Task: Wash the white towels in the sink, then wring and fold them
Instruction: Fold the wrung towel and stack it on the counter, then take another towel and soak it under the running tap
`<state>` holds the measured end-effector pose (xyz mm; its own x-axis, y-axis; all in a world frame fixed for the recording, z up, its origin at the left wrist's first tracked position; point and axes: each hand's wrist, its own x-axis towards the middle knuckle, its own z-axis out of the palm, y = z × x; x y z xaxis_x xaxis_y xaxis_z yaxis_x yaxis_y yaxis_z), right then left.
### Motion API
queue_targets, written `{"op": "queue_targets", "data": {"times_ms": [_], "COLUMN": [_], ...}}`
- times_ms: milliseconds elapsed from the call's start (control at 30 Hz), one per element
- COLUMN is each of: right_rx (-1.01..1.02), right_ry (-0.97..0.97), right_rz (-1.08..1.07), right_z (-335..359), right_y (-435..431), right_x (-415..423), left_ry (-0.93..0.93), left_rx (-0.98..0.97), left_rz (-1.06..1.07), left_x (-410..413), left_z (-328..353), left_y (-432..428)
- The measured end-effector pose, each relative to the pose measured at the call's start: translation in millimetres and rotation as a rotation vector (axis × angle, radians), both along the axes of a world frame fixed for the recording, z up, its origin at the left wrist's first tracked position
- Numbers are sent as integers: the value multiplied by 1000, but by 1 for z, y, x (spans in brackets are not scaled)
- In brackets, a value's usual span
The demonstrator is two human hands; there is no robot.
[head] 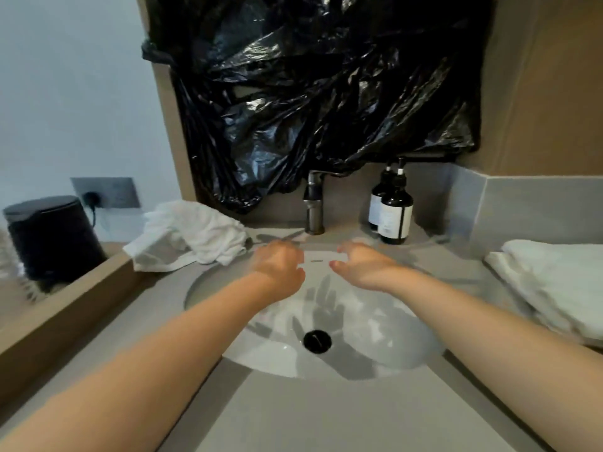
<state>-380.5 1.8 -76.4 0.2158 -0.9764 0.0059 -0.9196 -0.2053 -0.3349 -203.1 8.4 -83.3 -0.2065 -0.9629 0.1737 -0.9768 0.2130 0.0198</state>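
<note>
A crumpled heap of white towels (192,234) lies on the counter left of the sink (391,340). Folded white towels (554,282) are stacked on the counter at the right. The white basin holds no towel, and its black drain (317,340) is in plain view. My left hand (280,269) hovers over the back of the basin with loosely curled fingers and holds nothing. My right hand (362,265) hovers beside it, palm down, fingers relaxed and empty. Both hands are slightly blurred.
A metal tap (314,203) stands behind the basin. Two dark pump bottles (391,210) are to its right. Black plastic sheeting (326,93) covers the wall above. A black lidded bin (49,236) sits beyond the counter's raised left edge, near a wall socket (106,192).
</note>
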Motion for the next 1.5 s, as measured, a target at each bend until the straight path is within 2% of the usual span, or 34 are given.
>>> {"op": "queue_targets", "data": {"times_ms": [67,167,233,333,400,467,600,667,767,900,967,1033,1133,1233,1367,1433,1500], "right_rx": [81,141,152,297,436,492,572,638,669,611,621,649,704,730,598,499,378], "right_ry": [23,110,158,317,489,611,526,571,599,512,502,485,464,444,3,-85,-204], "right_rz": [22,36,51,118,170,239,392,430,406,379,379,386,391,341,137,84,4], "right_z": [-7,-17,-29,-50,-58,-63,-91,-102,-107,-106,-105,-108,-113,-111,-94,-84,-72], "right_y": [-12,-26,-34,-37,-35,-35,-40,-36,-33,-37,-38,-39,-37,-38,-49,-53,-54], "right_x": [35,70,77,69,58,53,61,64,64,62,63,64,68,71,53,45,41], "left_ry": [-57,-199,-145,68,52,9,36,52,-87,-139,-197,-285,-222,-230,-253,-178,149], "left_rx": [3,-121,-109,60,70,37,-80,-125,-166,-273,-459,-561,-289,-175,-200,-254,-260], "left_rz": [96,233,377,506,519,543,524,492,426,287,116,58,210,359,361,329,320], "left_x": [32,77,105,130,131,127,125,127,125,119,112,105,100,108,112,113,112], "left_z": [-3,-1,-5,-21,-29,-28,-27,-29,-28,-20,-18,-18,-23,-24,-20,-19,-16], "left_y": [-3,-13,-22,-32,-40,-46,-59,-62,-61,-56,-52,-51,-50,-53,-52,-52,-46]}}
